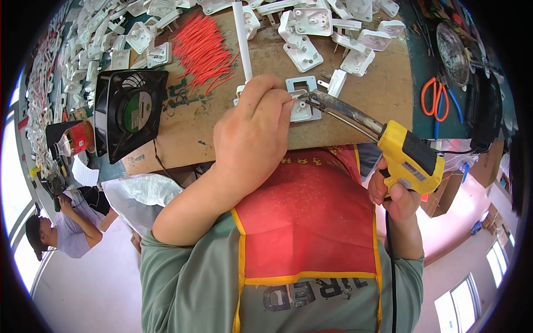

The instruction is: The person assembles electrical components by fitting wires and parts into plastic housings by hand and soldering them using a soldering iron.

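A brown work board (377, 89) is overlapped by a black axial fan (130, 114) at nine o'clock from the left hand (251, 130). A yellow-and-black soldering gun (413, 158) is gripped in the right hand (398, 202); red wires (202, 47) are heaped at eleven o'clock. A white plug housing (301, 113) is seen between two and three o'clock, where a red wire (293, 100) is pinched by the left fingertips.

Smooth plastic soldering gun (412, 161), cloth apron (308, 216)

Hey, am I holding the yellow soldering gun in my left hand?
No, the right hand grips the yellow soldering gun, while the left hand is near its tip.
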The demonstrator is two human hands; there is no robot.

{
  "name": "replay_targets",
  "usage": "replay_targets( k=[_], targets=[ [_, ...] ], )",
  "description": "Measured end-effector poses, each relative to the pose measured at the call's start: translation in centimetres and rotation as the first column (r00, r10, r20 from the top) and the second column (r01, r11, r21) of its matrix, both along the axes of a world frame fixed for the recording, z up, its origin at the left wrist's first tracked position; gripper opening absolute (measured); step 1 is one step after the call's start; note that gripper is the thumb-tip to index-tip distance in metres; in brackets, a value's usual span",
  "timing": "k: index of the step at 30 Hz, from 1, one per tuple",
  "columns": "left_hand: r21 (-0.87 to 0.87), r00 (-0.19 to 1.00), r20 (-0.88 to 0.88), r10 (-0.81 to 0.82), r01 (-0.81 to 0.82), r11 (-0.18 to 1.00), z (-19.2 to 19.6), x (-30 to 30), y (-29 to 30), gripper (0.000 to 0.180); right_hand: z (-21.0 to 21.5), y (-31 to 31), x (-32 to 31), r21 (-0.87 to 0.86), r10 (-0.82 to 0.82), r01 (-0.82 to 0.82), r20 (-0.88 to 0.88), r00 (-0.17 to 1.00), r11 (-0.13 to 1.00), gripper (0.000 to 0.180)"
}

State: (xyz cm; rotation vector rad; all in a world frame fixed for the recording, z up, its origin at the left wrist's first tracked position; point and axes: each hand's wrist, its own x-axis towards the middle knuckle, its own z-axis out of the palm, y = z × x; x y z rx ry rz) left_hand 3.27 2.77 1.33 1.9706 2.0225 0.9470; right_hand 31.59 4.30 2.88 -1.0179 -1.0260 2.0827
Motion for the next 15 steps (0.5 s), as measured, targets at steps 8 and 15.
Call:
replay_targets(
  k=[8, 15],
  targets=[
    [-0.115, 0.998, 0.056, 0.027, -0.020, 0.993, 0.63, 0.26, -0.08, 0.008, 0.24, 0.23, -0.13, -0.051, -0.018, 0.019, 0.023, 1.000, 0.999, 0.057],
    [-0.115, 0.998, 0.058, 0.027, -0.020, 0.993, 0.61, 0.28, -0.09, 0.008, 0.56, 0.73, -0.07, -0.105, -0.019, 0.023, 0.037, 0.999, 0.994, 0.056]
  ],
)
